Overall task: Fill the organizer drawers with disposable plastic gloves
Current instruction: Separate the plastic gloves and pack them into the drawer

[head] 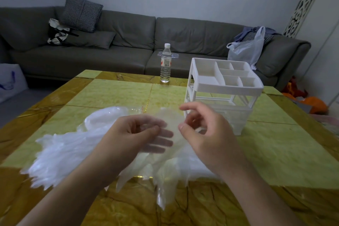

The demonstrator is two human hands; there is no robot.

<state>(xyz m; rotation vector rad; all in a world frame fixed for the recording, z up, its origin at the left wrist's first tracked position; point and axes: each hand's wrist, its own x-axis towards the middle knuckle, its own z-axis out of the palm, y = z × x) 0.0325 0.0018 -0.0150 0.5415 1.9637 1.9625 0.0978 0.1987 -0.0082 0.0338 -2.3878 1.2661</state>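
Note:
A loose heap of clear plastic gloves (60, 150) lies spread over the yellow table's near half. My left hand (135, 134) and my right hand (203, 128) hold one thin glove (169, 118) up between them, just above the heap. The left hand's fingers show through the film, with thumb and forefinger pinching it. On the other side, the right thumb and fingers pinch the glove's edge. The white plastic organizer (225, 86) stands just beyond my right hand, with a divided tray on top. Its upper level is an empty frame; a translucent drawer sits in the lower level.
A water bottle (166, 63) stands at the table's far edge (117, 74). An empty clear packet (135, 110) lies behind the heap. Beyond is a grey sofa (110, 49) with cushions and a plastic bag (245, 49). Orange items (311, 104) lie on the floor at right.

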